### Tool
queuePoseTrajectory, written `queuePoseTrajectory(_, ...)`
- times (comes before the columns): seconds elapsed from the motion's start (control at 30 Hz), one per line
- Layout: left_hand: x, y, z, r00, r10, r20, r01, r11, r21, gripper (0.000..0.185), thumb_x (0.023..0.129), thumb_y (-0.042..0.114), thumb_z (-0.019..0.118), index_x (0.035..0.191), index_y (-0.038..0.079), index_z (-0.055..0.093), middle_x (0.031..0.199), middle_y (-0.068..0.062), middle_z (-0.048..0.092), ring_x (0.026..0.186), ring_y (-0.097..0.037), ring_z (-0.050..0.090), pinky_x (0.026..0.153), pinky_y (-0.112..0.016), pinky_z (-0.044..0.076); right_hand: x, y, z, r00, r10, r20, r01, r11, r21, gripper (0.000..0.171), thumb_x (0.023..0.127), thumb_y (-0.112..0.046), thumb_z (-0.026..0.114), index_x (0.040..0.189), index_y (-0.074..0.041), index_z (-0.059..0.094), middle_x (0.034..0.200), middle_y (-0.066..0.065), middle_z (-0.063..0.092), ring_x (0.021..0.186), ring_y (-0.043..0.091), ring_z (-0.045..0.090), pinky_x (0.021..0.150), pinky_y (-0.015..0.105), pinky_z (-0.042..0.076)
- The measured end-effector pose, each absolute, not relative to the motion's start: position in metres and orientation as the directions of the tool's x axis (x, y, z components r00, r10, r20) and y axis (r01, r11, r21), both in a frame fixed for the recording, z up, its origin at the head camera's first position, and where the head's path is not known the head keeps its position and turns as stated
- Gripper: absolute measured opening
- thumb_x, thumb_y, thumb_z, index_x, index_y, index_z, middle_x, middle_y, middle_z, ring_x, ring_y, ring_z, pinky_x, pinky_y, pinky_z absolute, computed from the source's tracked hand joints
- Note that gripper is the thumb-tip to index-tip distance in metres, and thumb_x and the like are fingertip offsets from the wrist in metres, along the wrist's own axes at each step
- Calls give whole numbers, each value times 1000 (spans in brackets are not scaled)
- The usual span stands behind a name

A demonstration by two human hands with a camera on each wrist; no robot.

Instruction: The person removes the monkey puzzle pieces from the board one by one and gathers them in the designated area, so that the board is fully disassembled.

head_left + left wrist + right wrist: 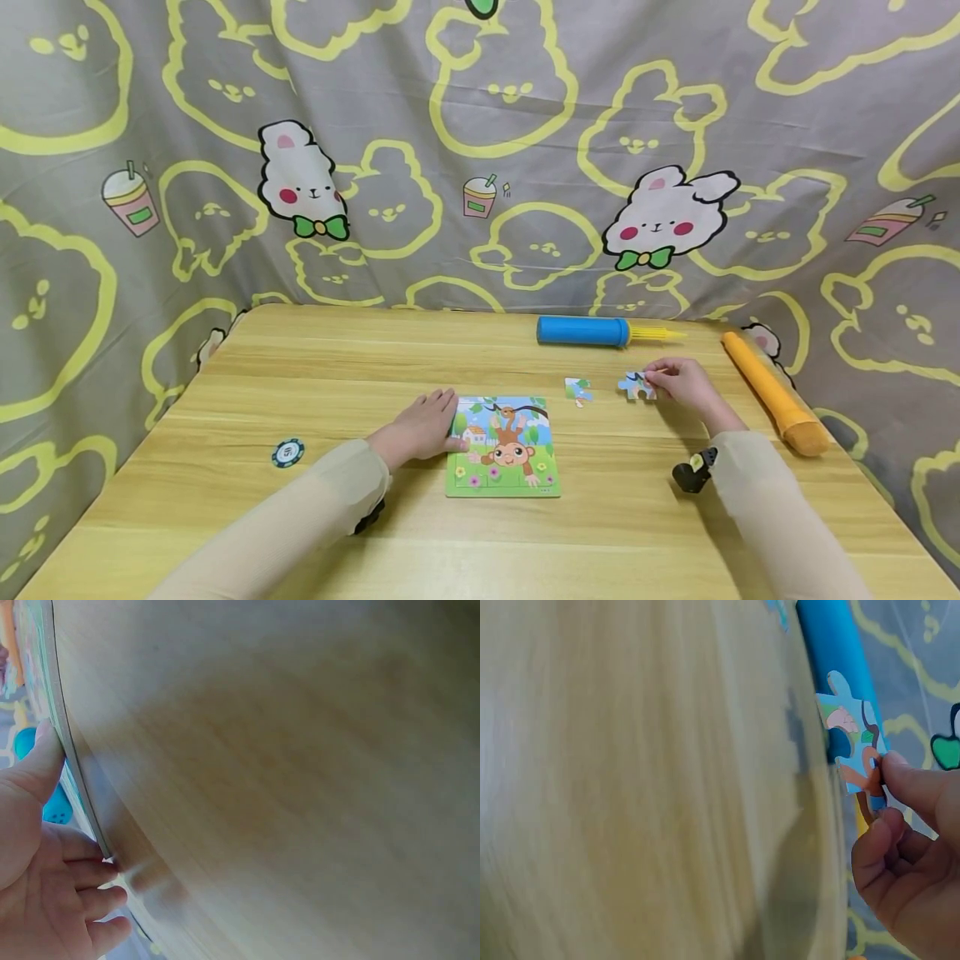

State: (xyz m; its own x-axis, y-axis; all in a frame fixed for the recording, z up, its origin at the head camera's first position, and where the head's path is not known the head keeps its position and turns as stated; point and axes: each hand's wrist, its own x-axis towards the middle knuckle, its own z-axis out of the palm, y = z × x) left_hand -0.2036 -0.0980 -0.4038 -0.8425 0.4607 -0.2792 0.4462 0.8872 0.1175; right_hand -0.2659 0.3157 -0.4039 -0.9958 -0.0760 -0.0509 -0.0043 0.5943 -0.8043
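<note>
1. We steady the puzzle board (503, 450) with our left hand (423, 427), lying flat with the fingers relaxed and straight along the board's left edge; it grips nothing. The board lies on the tabletop (300, 358) in front of us, with its monkey picture mostly filled.
2. Our right hand (686, 385) pinches a blue puzzle piece (636, 386) between thumb and fingertips, low over the tabletop to the right of the board and just in front of the blue pump (583, 331).
3. To do this well, we judge that the pinch should sit on the piece's outer edge so its tabs stay free, and that the piece should travel flat, turned to match the picture before it meets the board. The left hand should press lightly so the board does not slide.
4. A second loose piece (578, 390) lies between the board and the held piece, apart from both.
5. The head view alone shows the whole layout: the orange tube (772, 392) at the right and a round token (288, 452) at the left.
6. The right wrist view shows the grip closely: the thumb and forefinger close on the piece's (851, 746) corner, and its printed pattern.
7. The left wrist view shows the fingers (82, 870) touching the board's rim (71, 750), which the head view only suggests.
</note>
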Motion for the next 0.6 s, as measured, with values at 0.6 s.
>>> queuePoseTrajectory(0.6, -203, -97, -401, -843, 455, -288, 440, 890, 119, 81, 89, 52, 48, 143, -4, 24, 149, -18, 19, 136, -32, 15, 109, -43, 14, -278, 324, -418, -992, -59, -108, 32, 726, -687, 20, 94, -11, 53, 98, 7, 63, 75, 3, 60, 65, 16, 51, 56, 29, 45)
